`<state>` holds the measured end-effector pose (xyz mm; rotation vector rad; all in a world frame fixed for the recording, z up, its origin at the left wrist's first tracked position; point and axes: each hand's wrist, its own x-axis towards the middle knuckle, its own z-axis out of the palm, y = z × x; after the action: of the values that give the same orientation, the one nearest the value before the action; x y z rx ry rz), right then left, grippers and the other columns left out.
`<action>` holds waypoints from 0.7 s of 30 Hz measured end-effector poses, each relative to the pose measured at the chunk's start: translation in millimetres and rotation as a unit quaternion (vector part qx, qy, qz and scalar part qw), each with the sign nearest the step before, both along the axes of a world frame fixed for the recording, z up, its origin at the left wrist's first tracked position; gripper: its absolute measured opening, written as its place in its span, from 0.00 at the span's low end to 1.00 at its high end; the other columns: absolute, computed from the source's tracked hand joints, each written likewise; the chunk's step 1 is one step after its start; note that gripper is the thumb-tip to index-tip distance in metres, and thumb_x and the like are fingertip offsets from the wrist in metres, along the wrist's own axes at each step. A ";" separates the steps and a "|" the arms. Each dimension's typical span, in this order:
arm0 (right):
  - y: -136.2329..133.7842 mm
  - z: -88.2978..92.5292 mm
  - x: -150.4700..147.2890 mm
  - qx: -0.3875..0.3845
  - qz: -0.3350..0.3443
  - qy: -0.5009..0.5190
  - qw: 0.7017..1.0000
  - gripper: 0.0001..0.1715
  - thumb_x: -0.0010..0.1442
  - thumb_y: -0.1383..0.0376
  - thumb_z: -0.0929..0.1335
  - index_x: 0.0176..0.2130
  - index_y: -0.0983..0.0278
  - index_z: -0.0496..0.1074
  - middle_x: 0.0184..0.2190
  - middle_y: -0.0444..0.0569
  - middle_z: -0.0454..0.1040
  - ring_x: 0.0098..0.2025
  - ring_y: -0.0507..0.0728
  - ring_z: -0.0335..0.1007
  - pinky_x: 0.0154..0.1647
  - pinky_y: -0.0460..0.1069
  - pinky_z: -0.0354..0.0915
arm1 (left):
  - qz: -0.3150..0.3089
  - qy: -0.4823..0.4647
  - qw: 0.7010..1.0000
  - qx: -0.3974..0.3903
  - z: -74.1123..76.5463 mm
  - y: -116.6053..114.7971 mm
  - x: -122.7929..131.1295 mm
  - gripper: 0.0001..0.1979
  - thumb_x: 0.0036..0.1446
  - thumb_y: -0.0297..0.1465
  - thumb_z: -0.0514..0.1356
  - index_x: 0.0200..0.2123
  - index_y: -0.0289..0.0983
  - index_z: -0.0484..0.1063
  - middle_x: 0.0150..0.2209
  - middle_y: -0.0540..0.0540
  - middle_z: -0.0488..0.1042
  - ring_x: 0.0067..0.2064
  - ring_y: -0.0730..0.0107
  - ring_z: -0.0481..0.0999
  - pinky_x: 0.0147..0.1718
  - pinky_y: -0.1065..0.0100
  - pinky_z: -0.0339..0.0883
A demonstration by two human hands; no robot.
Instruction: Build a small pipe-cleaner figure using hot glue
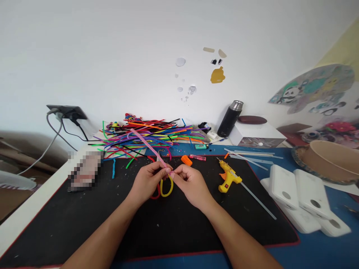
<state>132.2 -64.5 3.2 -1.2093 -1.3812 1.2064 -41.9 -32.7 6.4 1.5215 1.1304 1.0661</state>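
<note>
Over the black mat, the left hand and the right hand meet, both pinching the near end of a pink stem — one strand or several, I cannot tell — which slants away leftward. Just below show a yellow loop and a red one (partly hidden). Rightward lies a yellow glue gun; beyond, piled pipe cleaners and a black flask.

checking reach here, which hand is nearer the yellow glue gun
Right. The right hand is left of the yellow glue gun, with some black mat between them; the left hand is farther left, beyond the right one.
</note>
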 end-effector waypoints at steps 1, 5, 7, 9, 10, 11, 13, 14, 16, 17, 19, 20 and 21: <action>-0.2 -0.1 0.1 0.000 0.002 -0.014 1.000 0.14 0.62 0.55 0.72 0.31 0.62 0.74 0.20 0.38 0.62 0.22 0.50 0.52 0.23 0.47 0.49 | -0.009 0.009 1.000 0.001 0.7 0.4 -1.0 0.11 0.56 0.40 0.68 0.34 0.39 0.83 0.31 0.47 0.82 0.34 0.63 0.78 0.36 0.66 0.73; -0.7 -2.2 0.2 -0.010 0.008 -0.053 0.999 0.11 0.62 0.59 0.71 0.31 0.62 0.74 0.20 0.38 0.62 0.22 0.50 0.53 0.23 0.46 0.49 | -0.051 0.017 0.999 -0.008 3.5 1.1 -2.9 0.10 0.57 0.40 0.68 0.31 0.40 0.82 0.30 0.47 0.82 0.34 0.63 0.80 0.37 0.66 0.73; -0.8 -3.8 -0.1 -0.011 0.007 -0.056 0.998 0.10 0.63 0.60 0.71 0.32 0.62 0.75 0.20 0.38 0.64 0.23 0.50 0.55 0.24 0.46 0.50 | -0.061 0.005 0.998 -0.024 3.5 1.4 -2.8 0.12 0.56 0.42 0.68 0.30 0.40 0.81 0.29 0.48 0.81 0.32 0.64 0.79 0.35 0.67 0.73; -0.7 -4.7 -0.5 -0.011 0.008 -0.047 0.999 0.10 0.64 0.59 0.71 0.33 0.62 0.76 0.21 0.39 0.67 0.23 0.50 0.57 0.24 0.46 0.51 | -0.056 -0.009 0.998 -0.039 2.1 2.3 -2.6 0.14 0.55 0.44 0.69 0.31 0.39 0.81 0.29 0.48 0.81 0.31 0.65 0.78 0.33 0.67 0.73; -0.7 -4.8 -0.7 -0.012 0.008 -0.038 0.999 0.11 0.65 0.58 0.70 0.34 0.62 0.76 0.22 0.40 0.68 0.23 0.50 0.58 0.24 0.46 0.52 | -0.051 -0.018 0.997 -0.046 1.0 2.9 -2.7 0.14 0.55 0.44 0.70 0.32 0.39 0.81 0.29 0.47 0.81 0.31 0.66 0.77 0.32 0.68 0.72; -0.6 -4.6 -0.8 -0.012 0.008 -0.027 1.000 0.12 0.65 0.57 0.70 0.34 0.62 0.76 0.22 0.40 0.69 0.23 0.51 0.59 0.24 0.46 0.52 | -0.049 -0.029 0.997 -0.054 -0.2 3.4 -2.6 0.15 0.54 0.44 0.70 0.33 0.38 0.81 0.28 0.47 0.80 0.30 0.66 0.77 0.31 0.68 0.72; -0.4 -3.7 -0.8 -0.015 0.004 0.004 1.000 0.14 0.65 0.55 0.70 0.35 0.62 0.75 0.22 0.41 0.70 0.22 0.51 0.60 0.24 0.46 0.54 | -0.050 -0.059 0.994 -0.074 -2.1 4.2 -2.2 0.15 0.54 0.44 0.71 0.34 0.37 0.81 0.28 0.47 0.80 0.30 0.66 0.77 0.30 0.68 0.72; -0.1 -3.1 -0.8 -0.016 0.001 0.020 1.000 0.15 0.65 0.53 0.70 0.35 0.62 0.74 0.22 0.40 0.70 0.22 0.51 0.60 0.24 0.46 0.55 | -0.052 -0.080 0.992 -0.085 -2.7 4.4 -1.7 0.15 0.53 0.43 0.72 0.34 0.37 0.81 0.28 0.47 0.79 0.30 0.66 0.77 0.30 0.68 0.72; 0.4 -2.3 -0.9 -0.017 -0.003 0.047 0.999 0.17 0.65 0.51 0.70 0.36 0.62 0.74 0.21 0.40 0.69 0.22 0.51 0.61 0.23 0.46 0.55 | -0.056 -0.126 0.985 -0.108 -3.1 4.0 0.2 0.15 0.52 0.42 0.73 0.34 0.36 0.81 0.28 0.47 0.79 0.30 0.67 0.77 0.30 0.68 0.72; 0.7 -2.2 -1.0 -0.018 -0.006 0.055 0.998 0.17 0.64 0.50 0.71 0.36 0.62 0.74 0.21 0.40 0.69 0.21 0.51 0.61 0.23 0.47 0.56 | -0.055 -0.149 0.980 -0.119 -3.0 3.6 1.5 0.15 0.52 0.42 0.74 0.34 0.36 0.81 0.28 0.46 0.79 0.30 0.67 0.77 0.30 0.69 0.72; 1.1 -2.2 -1.6 -0.018 -0.010 0.064 0.998 0.18 0.63 0.50 0.71 0.37 0.62 0.75 0.21 0.40 0.69 0.21 0.51 0.61 0.23 0.47 0.55 | -0.052 -0.183 0.972 -0.138 -2.9 2.6 4.2 0.15 0.51 0.41 0.74 0.34 0.35 0.82 0.29 0.46 0.79 0.30 0.69 0.76 0.30 0.70 0.71; 1.1 -2.4 -1.9 -0.017 -0.012 0.067 0.998 0.18 0.63 0.49 0.72 0.38 0.62 0.75 0.21 0.40 0.69 0.21 0.51 0.61 0.23 0.47 0.55 | -0.051 -0.190 0.970 -0.145 -3.0 2.3 5.3 0.15 0.51 0.41 0.74 0.33 0.35 0.82 0.29 0.46 0.79 0.30 0.69 0.76 0.29 0.70 0.70; 1.1 -2.5 -2.1 -0.015 -0.015 0.069 0.997 0.19 0.63 0.49 0.72 0.38 0.62 0.75 0.21 0.40 0.68 0.21 0.51 0.60 0.23 0.47 0.55 | -0.050 -0.191 0.969 -0.150 -3.3 2.0 6.2 0.15 0.51 0.41 0.75 0.33 0.35 0.82 0.29 0.46 0.79 0.30 0.69 0.76 0.29 0.70 0.70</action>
<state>130.2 -63.3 0.8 -1.1413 -1.2427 1.2700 -35.7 -30.7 3.1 1.0679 0.8878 1.0136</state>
